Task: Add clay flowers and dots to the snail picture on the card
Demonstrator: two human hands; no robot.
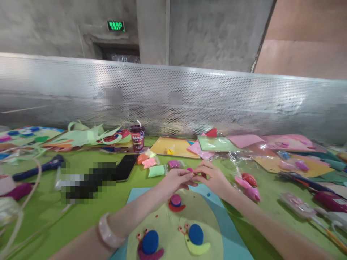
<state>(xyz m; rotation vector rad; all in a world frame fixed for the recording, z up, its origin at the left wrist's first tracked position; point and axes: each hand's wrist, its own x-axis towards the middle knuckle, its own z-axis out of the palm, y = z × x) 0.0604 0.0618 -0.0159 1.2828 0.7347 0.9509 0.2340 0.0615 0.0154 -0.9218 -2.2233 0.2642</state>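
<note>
Two hands [176, 179] [213, 176], three snails [150, 242] [195, 234] [175, 201]

A lit green sign [116, 26] on the concrete wall [62, 27] reads "EXIT", with Chinese characters above that word. The dark cup [137, 139] on the counter [94, 220] bears "Meco" in white letters; its smaller print is illegible.
</note>
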